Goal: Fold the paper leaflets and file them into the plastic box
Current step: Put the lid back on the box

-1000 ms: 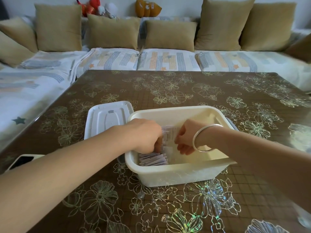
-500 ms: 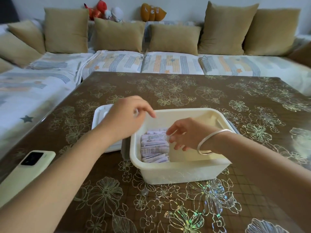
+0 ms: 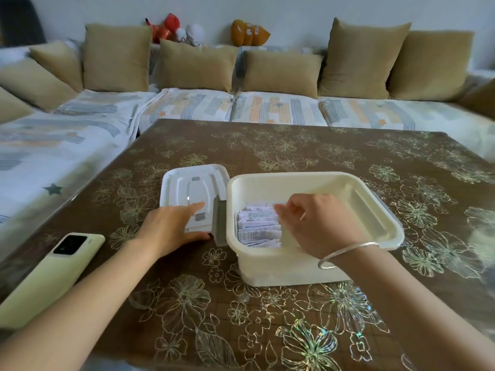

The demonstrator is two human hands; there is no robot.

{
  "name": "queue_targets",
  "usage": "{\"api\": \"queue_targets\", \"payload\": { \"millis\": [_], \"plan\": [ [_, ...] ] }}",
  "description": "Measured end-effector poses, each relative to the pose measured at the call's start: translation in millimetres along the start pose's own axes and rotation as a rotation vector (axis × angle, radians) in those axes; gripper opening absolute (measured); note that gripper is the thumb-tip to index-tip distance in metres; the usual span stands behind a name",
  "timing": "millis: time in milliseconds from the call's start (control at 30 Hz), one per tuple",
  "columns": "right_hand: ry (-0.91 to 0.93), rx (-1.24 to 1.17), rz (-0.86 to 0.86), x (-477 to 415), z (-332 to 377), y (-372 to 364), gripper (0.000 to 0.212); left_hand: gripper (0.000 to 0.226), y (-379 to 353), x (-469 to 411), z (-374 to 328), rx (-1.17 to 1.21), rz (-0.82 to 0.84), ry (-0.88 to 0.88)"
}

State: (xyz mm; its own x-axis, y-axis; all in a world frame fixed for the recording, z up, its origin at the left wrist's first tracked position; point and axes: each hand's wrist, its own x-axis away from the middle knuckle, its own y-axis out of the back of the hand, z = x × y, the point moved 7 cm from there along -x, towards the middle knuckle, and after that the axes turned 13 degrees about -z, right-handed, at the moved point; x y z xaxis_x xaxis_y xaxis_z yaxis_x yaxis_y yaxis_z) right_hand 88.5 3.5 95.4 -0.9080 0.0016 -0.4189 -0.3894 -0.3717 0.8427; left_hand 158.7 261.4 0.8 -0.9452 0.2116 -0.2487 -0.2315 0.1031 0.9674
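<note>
The leaflets (image 3: pixel 257 226), filed at the left of the plastic box (image 3: pixel 316 176), look light and floppy, best pinched by top edges; left hand (image 3: pixel 171 226) lies flat on the lid (image 3: pixel 192 183), right hand (image 3: pixel 316 226) loosely curled beside them, both grips empty.

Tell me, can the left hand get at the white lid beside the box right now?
Likely yes: the left hand lies flat on the near part of the lid, beside the box, with nothing between them. The phone lies clear, off to its left.
</note>
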Motion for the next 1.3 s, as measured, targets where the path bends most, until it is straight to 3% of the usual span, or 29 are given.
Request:
{"api": "queue_targets", "payload": {
  "millis": [100, 200, 267, 333, 467, 533, 633, 767, 867, 967, 1067, 1167, 1300],
  "plan": [
    [0.003, -0.003, -0.023, 1.5, 1.5, 1.1, 0.039, 0.035, 10.1, -3.0, -18.6, -0.253, -0.094, -0.269],
    [-0.015, -0.028, -0.042, 0.8, -1.2, 0.2, 0.038, 0.01, 12.8, 0.2, -24.3, -0.42, -0.12, -0.31],
    [-0.016, -0.023, -0.071, 0.4, -2.4, 0.3, 0.037, 0.025, 29.6, -2.1, -20.0, -0.447, -0.205, -0.235],
    [-0.004, -0.018, -0.117, 1.6, -1.5, 1.0, 0.033, 0.041, 63.6, -5.0, -11.6, -0.398, -0.405, -0.119],
    [0.04, -0.097, -0.299, 2.9, 3.0, 13.7, 0.016, 0.024, 149.3, 4.1, 1.4, 0.305, -0.83, 0.238],
    [0.04, -0.201, -0.409, 3.4, 0.6, 22.7, 0.009, 0.024, 162.4, 6.1, -0.2, 0.805, -0.891, 0.396],
    [-0.042, -0.454, -0.458, -0.2, -13.6, 32.8, 0.012, 0.027, 159.1, -1.4, -34.5, 1.362, -0.687, 0.478],
    [-0.102, -0.392, -0.77, 9.0, -38.7, 71.2, 0.024, 0.038, 137.6, 1.9, -83.3, 1.564, -0.309, 0.496],
    [-0.275, -0.299, -0.755, 9.5, -71.6, 87.1, 0.031, 0.038, 117.4, 11.1, -102.2, 1.629, -0.055, 0.568],
    [-0.379, -0.318, -0.521, 8.0, -99.8, 82.0, 0.036, 0.044, 108.6, 17.7, -103.0, 1.529, -0.069, 0.636],
    [-0.358, -0.438, -0.338, 14.4, -102.2, 65.4, 0.037, 0.046, 115.3, 23.6, -94.7, 1.106, -0.266, 0.516],
    [-0.324, -0.352, -0.344, 19.7, -102.1, 57.0, 0.032, 0.036, 125.0, 28.3, -93.1, 0.563, -0.387, 0.313],
    [-0.238, -0.261, -0.414, 24.8, -95.2, 59.3, 0.028, 0.015, 129.8, 31.1, -89.3, 0.403, -0.418, 0.248]
  ]
}}
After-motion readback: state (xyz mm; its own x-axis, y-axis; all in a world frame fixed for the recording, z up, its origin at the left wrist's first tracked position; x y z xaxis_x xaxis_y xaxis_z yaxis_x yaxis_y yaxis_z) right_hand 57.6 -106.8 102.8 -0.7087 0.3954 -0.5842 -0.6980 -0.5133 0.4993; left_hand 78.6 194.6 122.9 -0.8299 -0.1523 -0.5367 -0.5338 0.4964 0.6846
